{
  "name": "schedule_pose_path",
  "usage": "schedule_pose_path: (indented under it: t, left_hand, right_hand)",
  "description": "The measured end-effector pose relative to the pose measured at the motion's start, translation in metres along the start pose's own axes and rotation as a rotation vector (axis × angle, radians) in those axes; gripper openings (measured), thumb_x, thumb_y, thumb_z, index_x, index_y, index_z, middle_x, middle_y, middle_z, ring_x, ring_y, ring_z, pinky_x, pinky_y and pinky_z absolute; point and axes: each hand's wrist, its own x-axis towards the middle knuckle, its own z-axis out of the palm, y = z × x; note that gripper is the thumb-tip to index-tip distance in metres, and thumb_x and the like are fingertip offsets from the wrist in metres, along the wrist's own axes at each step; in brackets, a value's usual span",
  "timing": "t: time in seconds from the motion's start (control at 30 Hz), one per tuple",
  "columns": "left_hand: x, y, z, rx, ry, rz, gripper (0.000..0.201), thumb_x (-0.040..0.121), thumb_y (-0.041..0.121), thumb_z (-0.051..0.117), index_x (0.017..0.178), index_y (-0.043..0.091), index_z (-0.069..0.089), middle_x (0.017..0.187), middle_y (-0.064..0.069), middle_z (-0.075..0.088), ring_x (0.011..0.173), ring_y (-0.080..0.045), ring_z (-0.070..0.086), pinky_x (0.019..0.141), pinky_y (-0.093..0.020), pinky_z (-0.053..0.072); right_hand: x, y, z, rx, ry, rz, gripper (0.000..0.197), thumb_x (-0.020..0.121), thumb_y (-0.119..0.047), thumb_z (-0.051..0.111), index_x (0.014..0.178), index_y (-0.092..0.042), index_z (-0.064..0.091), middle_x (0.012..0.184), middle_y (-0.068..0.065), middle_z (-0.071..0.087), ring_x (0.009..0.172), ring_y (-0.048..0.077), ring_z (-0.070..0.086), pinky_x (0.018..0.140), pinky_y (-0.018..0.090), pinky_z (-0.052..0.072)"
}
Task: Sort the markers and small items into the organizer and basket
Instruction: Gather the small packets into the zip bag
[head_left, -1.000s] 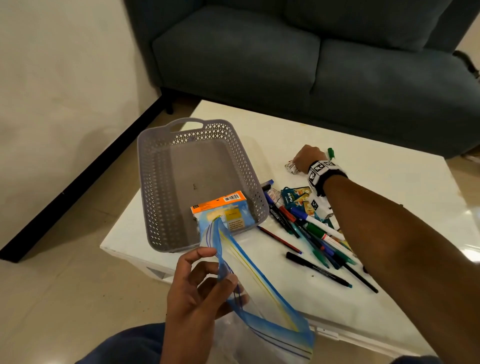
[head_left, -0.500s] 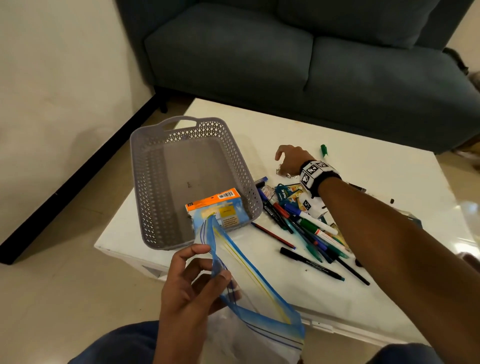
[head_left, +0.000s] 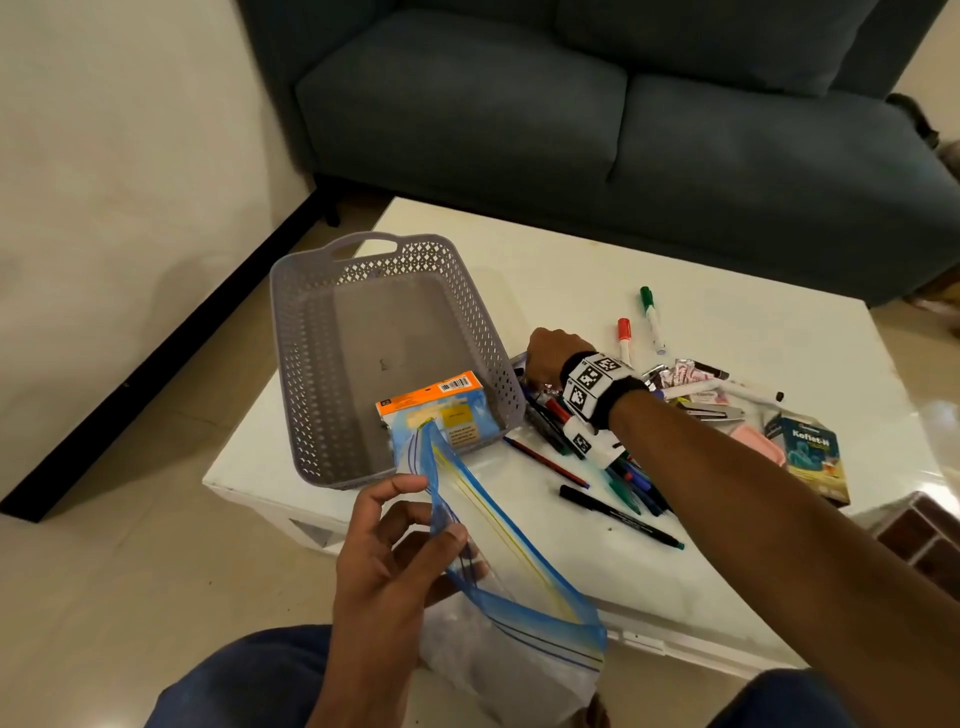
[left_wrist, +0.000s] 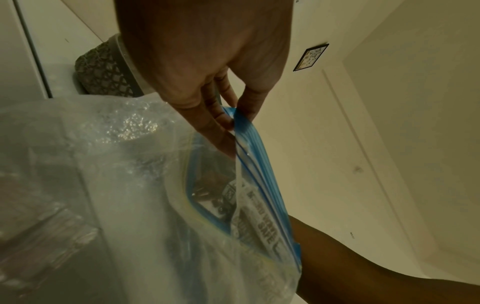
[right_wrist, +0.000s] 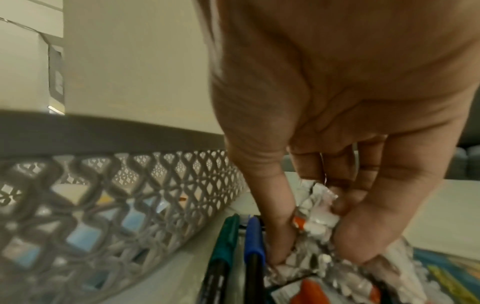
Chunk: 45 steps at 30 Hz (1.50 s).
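Below the person's chest in the head view, the left hand (head_left: 387, 561) pinches one lip of a clear zip bag (head_left: 511, 597) between thumb and fingers, so its blue-edged mouth gapes toward the table; that looks like a way to keep it ready for filling. Beyond that hand stands the grey lattice basket (head_left: 311, 364), with an orange-topped packet (head_left: 441, 410) lying in its near corner. The right hand (head_left: 550, 353) reaches just beside the basket's right wall, down at the far end of the pile of markers (head_left: 597, 447). Two capped markers, red (head_left: 624, 338) and green (head_left: 650, 317), lie apart past its knuckles, and a blue medicine box (head_left: 813, 457) lies to the right of the forearm.

In the left wrist view, thumb and fingertips (left_wrist: 223, 121) close on the blue zip strip while the bag (left_wrist: 145, 205) hangs slack beneath.

In the right wrist view, the right hand (right_wrist: 322, 209) curls its thumb and fingers around a crumpled foil wrapper (right_wrist: 315, 222), gripping it beside a green marker (right_wrist: 223, 242) and a blue one (right_wrist: 253, 242), close against the basket (right_wrist: 109, 185). No separate organizer is visible.
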Motion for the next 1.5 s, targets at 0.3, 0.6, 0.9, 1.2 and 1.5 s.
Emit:
schedule_pose_path:
  t: [0.3,0.6,0.9,1.2,1.5]
  left_hand:
    - [-0.001,0.001,-0.001,0.015,-0.010,0.028,0.037,0.072,0.014,0.063,0.109,0.019,0.057,0.083,-0.010,0.068,0.075,-0.031,0.070,0.060,-0.036,0.059]
    - [0.000,-0.001,0.000,0.032,-0.012,0.010,0.031,0.086,0.000,0.060,0.110,0.020,0.057,0.084,-0.009,0.069,0.077,-0.031,0.070,0.062,-0.037,0.060]
    - [-0.001,-0.004,-0.001,0.035,-0.015,0.000,0.033,0.086,-0.003,0.060,0.111,0.020,0.057,0.086,-0.012,0.068,0.077,-0.030,0.070,0.062,-0.036,0.060]
    - [-0.002,-0.005,-0.004,0.031,-0.019,0.004,0.034,0.087,-0.005,0.060,0.112,0.018,0.057,0.088,-0.013,0.068,0.078,-0.031,0.071,0.063,-0.038,0.061]
    - [0.001,-0.004,-0.003,0.022,-0.013,0.005,0.040,0.072,0.016,0.064,0.111,0.019,0.057,0.086,-0.008,0.070,0.081,-0.032,0.071,0.063,-0.036,0.060]
  right_hand:
    - [-0.012,0.008,0.016,0.017,0.095,-0.033,0.040,0.082,-0.023,0.068,0.119,-0.014,0.057,0.116,0.010,0.063,0.105,0.031,0.061,0.085,0.037,0.052]
    - [-0.017,0.025,-0.004,0.171,0.124,-0.010,0.039,0.077,-0.028,0.078,0.109,-0.008,0.068,0.113,0.009,0.066,0.100,0.025,0.061,0.078,0.031,0.047]
    - [-0.028,0.019,-0.011,-0.145,-0.025,-0.212,0.022,0.081,-0.015,0.073,0.101,-0.013,0.065,0.105,0.010,0.064,0.096,0.031,0.062,0.072,0.030,0.043]
    - [-0.031,0.015,0.004,-0.340,0.032,-0.253,0.022,0.088,-0.023,0.063,0.106,-0.012,0.058,0.099,0.011,0.063,0.091,0.033,0.064,0.067,0.033,0.043]
    - [-0.029,0.026,0.015,-0.193,0.163,-0.147,0.026,0.088,-0.022,0.062,0.110,-0.009,0.058,0.112,0.015,0.057,0.098,0.035,0.061,0.077,0.038,0.051]
